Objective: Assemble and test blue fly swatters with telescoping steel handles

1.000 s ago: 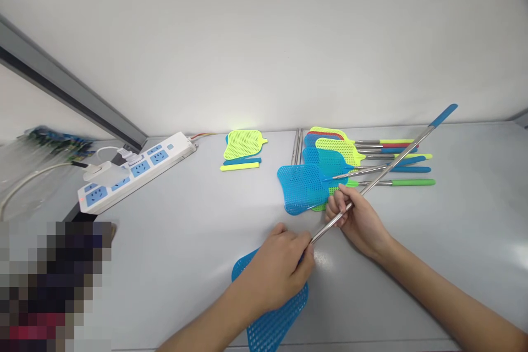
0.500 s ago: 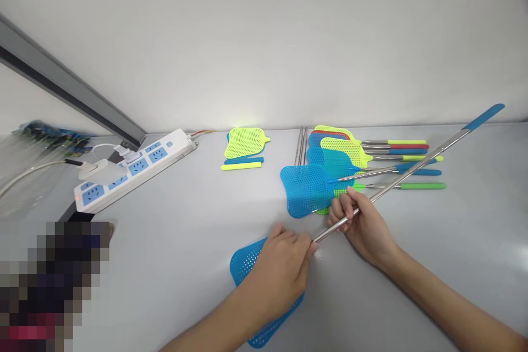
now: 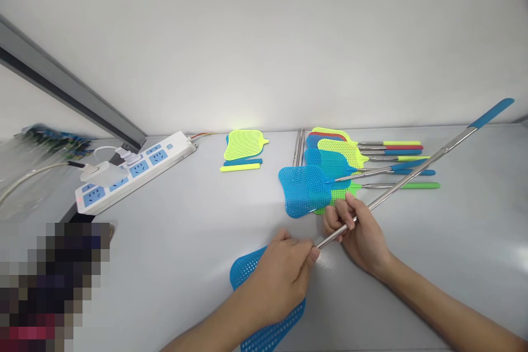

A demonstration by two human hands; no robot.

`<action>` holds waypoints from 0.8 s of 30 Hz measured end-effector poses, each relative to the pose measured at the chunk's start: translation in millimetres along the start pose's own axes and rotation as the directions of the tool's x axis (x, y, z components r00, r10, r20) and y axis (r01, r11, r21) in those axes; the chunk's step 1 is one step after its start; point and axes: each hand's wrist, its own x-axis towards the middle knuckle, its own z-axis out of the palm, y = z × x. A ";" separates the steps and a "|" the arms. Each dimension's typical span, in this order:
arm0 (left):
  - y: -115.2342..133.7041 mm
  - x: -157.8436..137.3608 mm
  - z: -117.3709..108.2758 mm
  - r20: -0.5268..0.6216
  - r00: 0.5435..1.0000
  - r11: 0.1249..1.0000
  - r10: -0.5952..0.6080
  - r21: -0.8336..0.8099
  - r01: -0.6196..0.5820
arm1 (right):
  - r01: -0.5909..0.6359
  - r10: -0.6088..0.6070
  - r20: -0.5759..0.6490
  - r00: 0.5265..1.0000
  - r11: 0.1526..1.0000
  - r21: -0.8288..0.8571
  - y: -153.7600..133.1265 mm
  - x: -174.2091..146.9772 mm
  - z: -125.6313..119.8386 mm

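Observation:
A blue fly swatter (image 3: 246, 270) with an extended metal rod runs slantwise across the front of the table, its blue handle up at the right. My left hand (image 3: 287, 272) is closed around the place where the perforated head meets the rod, hiding that joint. Further along, my right hand (image 3: 358, 231) has its fingers curled around the thin metal rod. Just behind it lies a pile of fly swatters in blue, yellow, red and green, with a blue swatter head (image 3: 305, 191) on top and handles pointing right.
At the back lie loose yellow and blue swatter heads (image 3: 245, 144), a yellow handle sleeve (image 3: 240, 168) beside a blue one, and thin metal rods (image 3: 297, 146). A white power strip (image 3: 136, 172) with plugs stands left, near a clear plastic bag (image 3: 25, 176).
The rod of the held swatter reaches slightly further to the upper right, and its handle end sits higher. Both hands keep their grip. The view has shifted a little.

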 end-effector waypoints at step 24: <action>-8.5 3.3 2.0 -0.066 0.997 0.986 0.043 0.164 -0.032 | -0.044 0.045 0.040 0.998 0.999 -0.024 6.7 -0.3 -1.2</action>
